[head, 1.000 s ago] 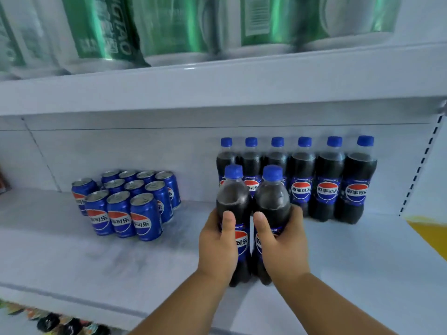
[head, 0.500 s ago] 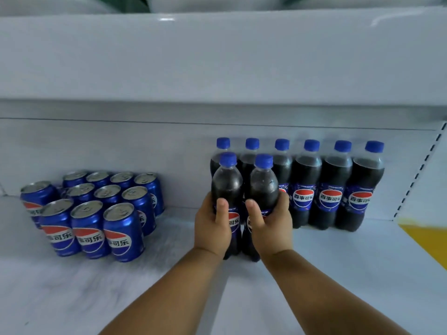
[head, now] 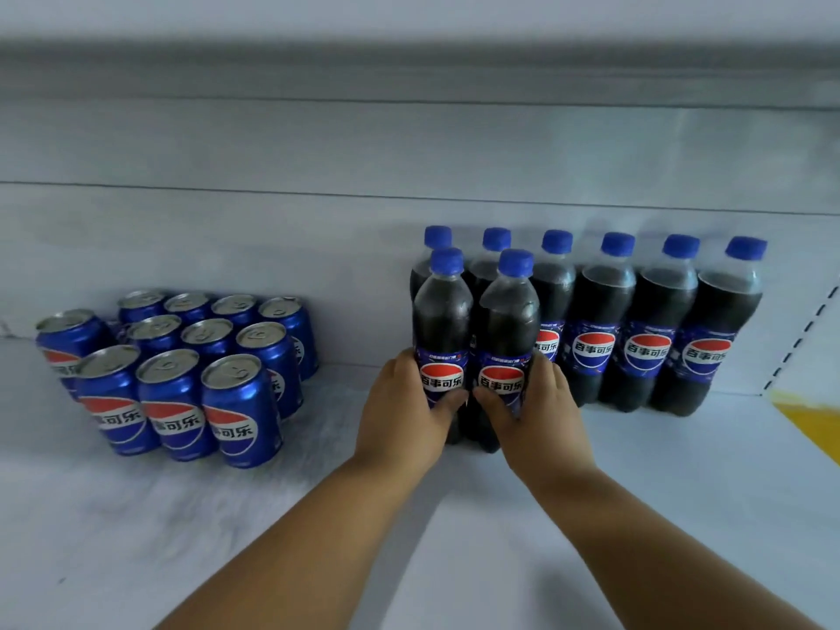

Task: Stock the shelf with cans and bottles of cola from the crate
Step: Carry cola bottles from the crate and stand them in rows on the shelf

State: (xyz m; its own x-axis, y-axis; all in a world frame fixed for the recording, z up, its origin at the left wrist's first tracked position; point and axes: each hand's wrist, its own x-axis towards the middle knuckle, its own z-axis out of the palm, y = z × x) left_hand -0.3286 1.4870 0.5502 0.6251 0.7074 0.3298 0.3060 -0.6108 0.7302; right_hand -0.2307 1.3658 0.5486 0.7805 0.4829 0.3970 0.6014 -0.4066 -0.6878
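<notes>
Your left hand [head: 400, 411] wraps the lower body of the left bottle [head: 442, 338], thumb [head: 447, 402] curled across the front just under the label, the other fingers hidden behind. Your right hand [head: 536, 406] grips the right bottle [head: 508, 343] the same way, thumb [head: 493, 404] lying below its label. The two thumbs nearly meet; the two bottles stand upright, side by side and touching, on the shelf [head: 636, 493]. Whether their bases rest fully on the shelf cannot be told, as your hands partly cover them.

Directly behind the held pair stands the back row [head: 595, 325] of six bottles against the rear wall, labels facing you; the held pair sits in front of the row's two leftmost bottles. To the left, well apart from the bottles, the cans [head: 182, 370] stand in a tight block, three deep, with one extra can at the far left. A yellow patch [head: 813, 420] shows at the right edge.
</notes>
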